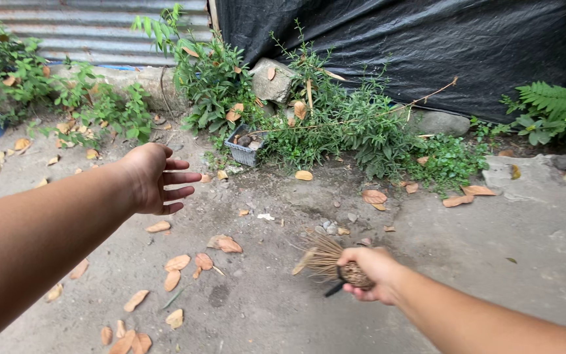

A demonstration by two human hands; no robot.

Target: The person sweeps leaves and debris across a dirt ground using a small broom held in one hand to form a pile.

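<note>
Right hand (369, 274) is clenched on the bound end of a stick broom (327, 257) whose bristles fan up-left toward the dry leaves (191, 265) on the concrete ground (466, 249) (just beyond them), while left hand (155, 178) hovers released, farther off.

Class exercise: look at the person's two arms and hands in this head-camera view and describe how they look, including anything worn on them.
Both arms are bare as far as the picture shows: no sleeves, gloves, watch, bracelets or rings can be seen. The left hand ends a long forearm entering from the lower left edge. The right hand ends a forearm entering from the lower right corner. No markings show on either arm.
</note>
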